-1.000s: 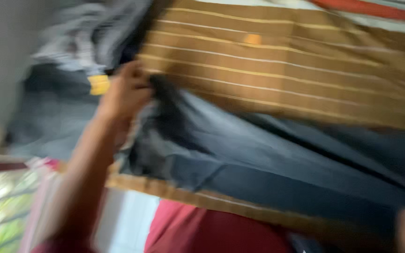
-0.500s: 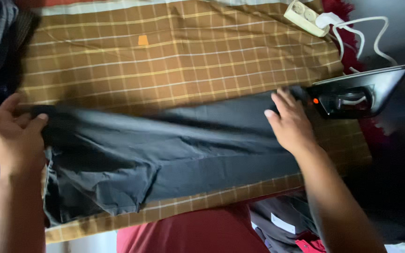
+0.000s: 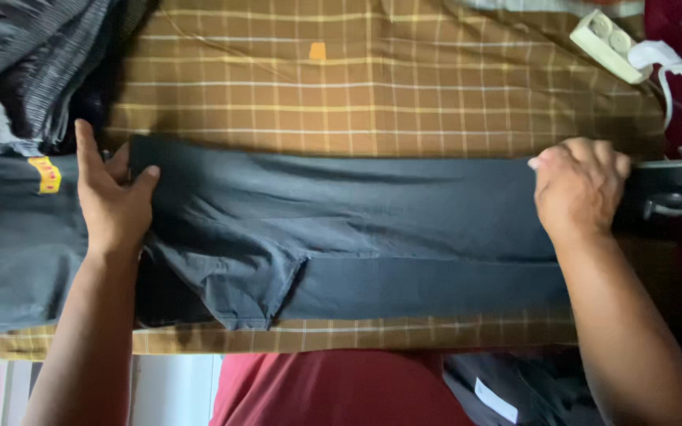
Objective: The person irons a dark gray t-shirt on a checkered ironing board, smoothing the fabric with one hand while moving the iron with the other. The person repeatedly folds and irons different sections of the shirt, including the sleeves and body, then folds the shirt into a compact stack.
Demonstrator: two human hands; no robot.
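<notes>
Dark grey trousers (image 3: pixel 372 229) lie stretched flat across the brown checked cloth (image 3: pixel 372 87), running from one of my hands to the other. My left hand (image 3: pixel 114 197) rests at their left end, palm down, fingers spread and pointing away from me, thumb laid over the fabric's edge; it presses rather than grips. My right hand (image 3: pixel 579 188) sits at the opposite end, knuckles up and fingers curled down onto the fabric, though I cannot tell whether they pinch it or only press. Between the two hands the trousers show a creased, folded flap near the lower left and a smoother band along the near edge. Just right of my right hand is a dark iron (image 3: pixel 672 207). A white power strip (image 3: pixel 611 43) with its cable lies at the cloth's far right corner. More dark clothing (image 3: pixel 17 237) is piled left of my left hand.
</notes>
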